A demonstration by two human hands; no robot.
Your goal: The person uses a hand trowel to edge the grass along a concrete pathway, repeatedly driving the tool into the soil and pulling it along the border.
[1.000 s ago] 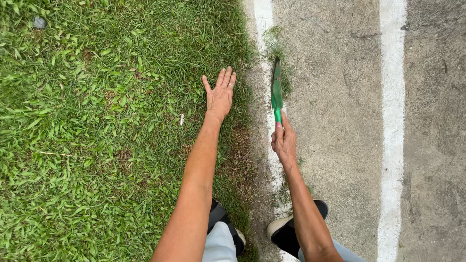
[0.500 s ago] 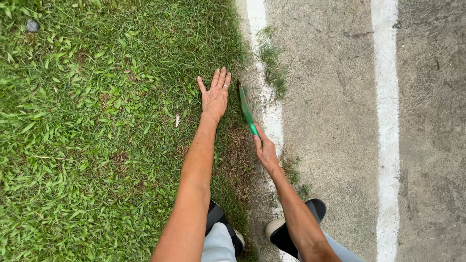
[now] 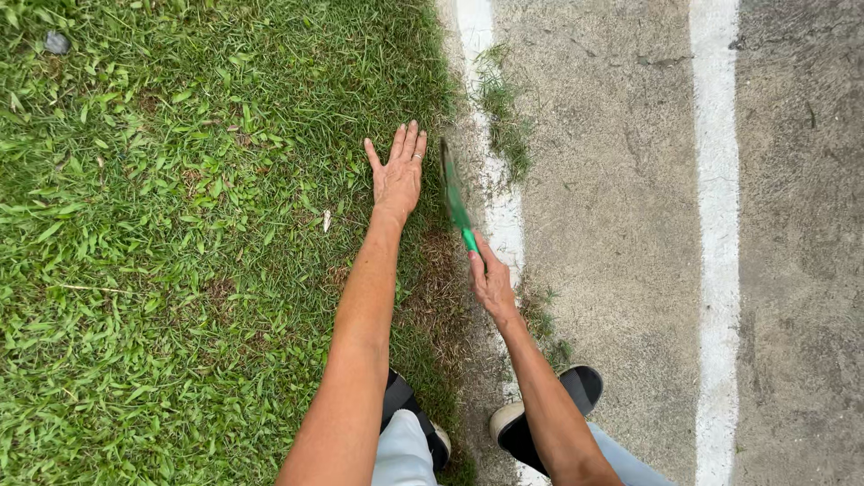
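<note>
Tool: a slim green-handled tool (image 3: 457,202) with a long narrow blade, blurred, so its exact kind is hard to tell. It rises from the top of the right hand and its tip ends just beside the fingers of the left hand, over the seam where grass meets pavement.

Right hand: the right hand (image 3: 490,281) is closed around the lower end of the green handle, fingers curled about it, knuckles turned up. It sits over the brown, worn edge of the lawn, nearer the person than the left hand.

Left hand: the left hand (image 3: 399,173) is spread wide open, palm down, fingers straight and a little apart, with a ring on one finger. It holds nothing; it lies flat over the grass, though whether it presses the blades or hovers just above them cannot be told.

Grass: the lawn (image 3: 180,252) fills everything on the outer side of the left hand, green with brown patches near both wrists.

Pavement: grey concrete (image 3: 612,225) lies on the outer side of the right hand, with one white painted line (image 3: 499,216) just beside the tool and a second white line (image 3: 717,225) well apart beyond it. A tuft of weeds (image 3: 504,117) grows on the pavement ahead of the tool.

Feet: dark shoes (image 3: 540,423) show below the forearms.

Stone: a small grey pebble (image 3: 56,42) lies far off beyond the left hand.
</note>
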